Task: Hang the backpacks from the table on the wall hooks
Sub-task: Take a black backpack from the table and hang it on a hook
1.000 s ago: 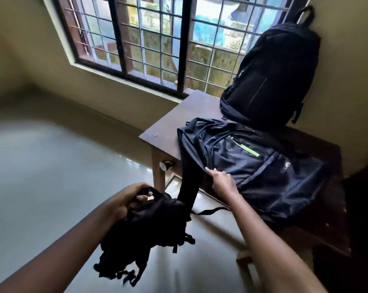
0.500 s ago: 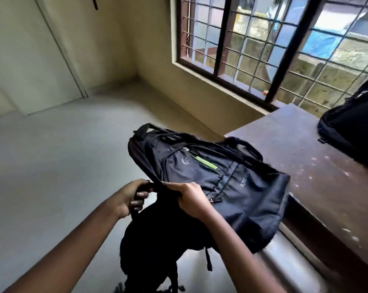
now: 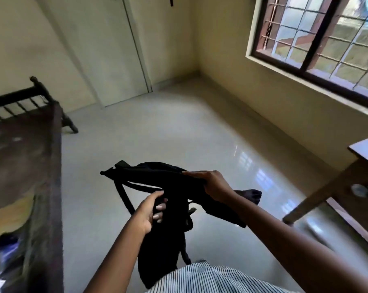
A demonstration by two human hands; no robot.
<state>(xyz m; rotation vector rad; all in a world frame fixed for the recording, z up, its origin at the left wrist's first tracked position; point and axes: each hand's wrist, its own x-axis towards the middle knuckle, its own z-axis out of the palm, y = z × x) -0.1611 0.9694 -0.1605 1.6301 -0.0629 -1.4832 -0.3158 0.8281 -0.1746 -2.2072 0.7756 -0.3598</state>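
Table (image 3: 366, 152): only a wooden corner and one slanting leg show, at the right edge of the view.
Left hand (image 3: 150, 211): well apart from the table, on the side away from it; the fingers are curled tight round a black strap, fingertips turned toward the camera.
Right hand (image 3: 213, 185): between the left hand and the table, knuckles up, fingers clamped over the edge of the upper backpack.
Upper backpack (image 3: 157, 176): dark, held roughly flat in the air, stretching from the right hand away from the table; it is clear of the tabletop.
Hanging backpack (image 3: 159, 250): black, dangling below the left hand, farther from the table than the right hand is (where one bag ends and the other begins is hard to tell in the dark cloth).
Striped shirt (image 3: 210, 280): touching the hanging backpack's lower end.
Floor (image 3: 178, 134): pale glossy tiles under both bags, running from the table to the far wall.
Window (image 3: 318, 34): barred, dark-framed, in the wall above the table.
Door (image 3: 107, 49): pale, across the room from the table.
Bed (image 3: 24, 157): dark wooden frame, on the opposite side of the room from the table.
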